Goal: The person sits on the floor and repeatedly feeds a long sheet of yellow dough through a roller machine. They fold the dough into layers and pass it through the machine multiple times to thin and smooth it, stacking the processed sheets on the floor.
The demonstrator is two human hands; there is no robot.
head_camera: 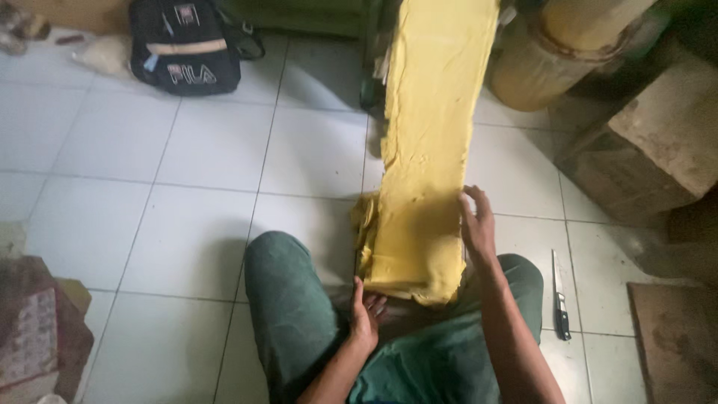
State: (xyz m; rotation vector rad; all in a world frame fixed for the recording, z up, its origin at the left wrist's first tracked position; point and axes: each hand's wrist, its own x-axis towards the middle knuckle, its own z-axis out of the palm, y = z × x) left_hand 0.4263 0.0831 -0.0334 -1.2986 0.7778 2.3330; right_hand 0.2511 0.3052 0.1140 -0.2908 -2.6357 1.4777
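- So, a long yellow dough sheet (430, 150) runs down from the top of the view to the person's lap; it looks soft and matte, with ragged edges, and it piles into folds at the lower end.
- Right hand (476, 221) lies flat against the sheet's right edge, fingers loosely spread and slightly curled, not pinching anything.
- Left hand (365, 314) sits just under the folded lower end, palm up and fingers open, touching or nearly touching the dough; can't tell which.
- Green trousers (299, 314) cover the bent knees, and the folded end of the dough rests between them.
- White floor tiles (187, 164) are glossy, with dark grout lines.
- Knife (559, 295) with a dark handle and slim blade lies on the floor just right of the right knee.
- Black backpack (187, 49) with a tan stripe and white lettering sits at top left.
- Patterned reddish carton (34, 337) stands at the lower left edge.
- Rough weathered blocks (658, 142) are stacked on the right, with a yellowish cylinder (553, 60) beside the sheet's upper part.
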